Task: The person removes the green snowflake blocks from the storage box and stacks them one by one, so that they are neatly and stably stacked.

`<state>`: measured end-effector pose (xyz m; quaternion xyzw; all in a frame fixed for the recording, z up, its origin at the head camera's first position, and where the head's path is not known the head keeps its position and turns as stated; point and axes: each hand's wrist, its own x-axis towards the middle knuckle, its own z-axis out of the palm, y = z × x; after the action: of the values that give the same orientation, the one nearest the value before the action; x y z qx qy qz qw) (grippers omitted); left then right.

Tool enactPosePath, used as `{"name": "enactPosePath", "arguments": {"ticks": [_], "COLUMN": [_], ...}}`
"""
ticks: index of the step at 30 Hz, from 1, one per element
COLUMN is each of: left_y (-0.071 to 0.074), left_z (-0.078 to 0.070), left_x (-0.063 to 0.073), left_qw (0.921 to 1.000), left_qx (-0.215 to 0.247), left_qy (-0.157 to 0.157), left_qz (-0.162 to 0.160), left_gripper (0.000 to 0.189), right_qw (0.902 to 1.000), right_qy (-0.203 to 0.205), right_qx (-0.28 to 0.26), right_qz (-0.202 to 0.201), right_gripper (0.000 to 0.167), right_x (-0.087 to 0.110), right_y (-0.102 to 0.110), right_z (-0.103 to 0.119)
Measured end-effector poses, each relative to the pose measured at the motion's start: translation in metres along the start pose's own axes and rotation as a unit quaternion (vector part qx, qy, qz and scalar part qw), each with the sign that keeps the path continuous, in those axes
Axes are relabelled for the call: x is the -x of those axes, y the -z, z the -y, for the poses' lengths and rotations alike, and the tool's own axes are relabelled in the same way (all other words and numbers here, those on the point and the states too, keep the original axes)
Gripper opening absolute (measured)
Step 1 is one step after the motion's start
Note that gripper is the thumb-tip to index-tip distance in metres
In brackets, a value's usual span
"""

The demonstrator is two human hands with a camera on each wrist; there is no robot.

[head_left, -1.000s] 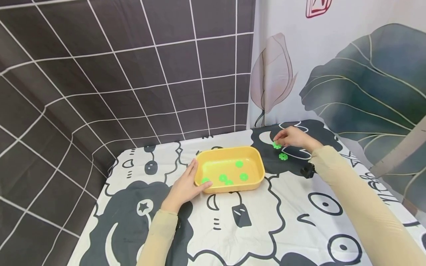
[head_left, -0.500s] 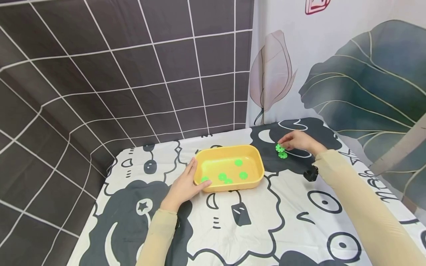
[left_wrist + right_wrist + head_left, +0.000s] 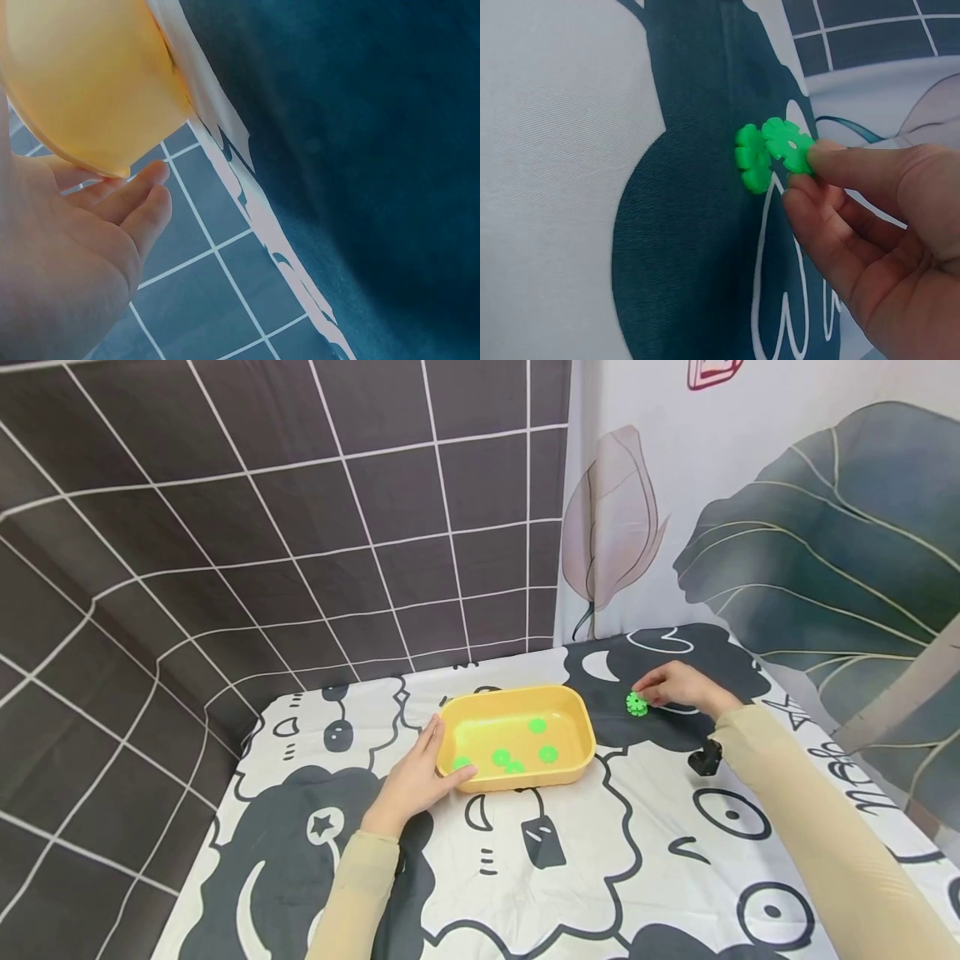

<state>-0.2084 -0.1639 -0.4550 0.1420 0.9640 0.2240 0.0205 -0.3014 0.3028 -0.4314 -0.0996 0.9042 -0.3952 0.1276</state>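
Note:
In the head view my left hand point(image 3: 408, 785) holds the left end of a shallow yellow plastic tray point(image 3: 517, 782). Its thumb lies over the front rim, and its fingers follow the outside of the left wall. Several green notched discs point(image 3: 548, 754) lie in the tray. To the right of it, my right hand point(image 3: 686, 686) pinches the edge of a green flower-shaped disc point(image 3: 786, 142) between thumb and fingers. A second green disc point(image 3: 751, 159) is just beyond the held one on the dark cloth print; whether the two touch I cannot tell.
A white tablecloth point(image 3: 555, 893) with dark cartoon prints covers the table. Dark grid-patterned cloth point(image 3: 360, 527) hangs behind and at the left, and a floral curtain point(image 3: 810, 552) hangs at the right. Black devices sit on both wrists.
My right hand has come slightly right and nearer, carrying its disc up to the second disc, so they overlap in the head view. The left hand and tray have stayed put.

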Motion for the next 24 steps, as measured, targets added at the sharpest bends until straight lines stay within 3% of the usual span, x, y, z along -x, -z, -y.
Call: {"name": "enactPosePath", "arguments": {"ticks": [8, 24], "left_y": [-0.001, -0.001], "left_z": [0.000, 0.000], "left_x": [-0.001, 0.001], "left_qw": [1.0000, 1.0000], "left_qx": [0.000, 0.002], "left_qy": [0.001, -0.002], "left_qz": [0.000, -0.003], "left_gripper": [0.111, 0.109], "right_qw": [0.9991, 0.9997], "right_qy": [-0.015, -0.016], "right_qx": [-0.039, -0.016], "right_qz": [0.010, -0.008], "right_gripper": [0.028, 0.027], "right_x": [0.001, 0.001], "right_y": [-0.002, -0.010], "right_z": [-0.010, -0.017]}}
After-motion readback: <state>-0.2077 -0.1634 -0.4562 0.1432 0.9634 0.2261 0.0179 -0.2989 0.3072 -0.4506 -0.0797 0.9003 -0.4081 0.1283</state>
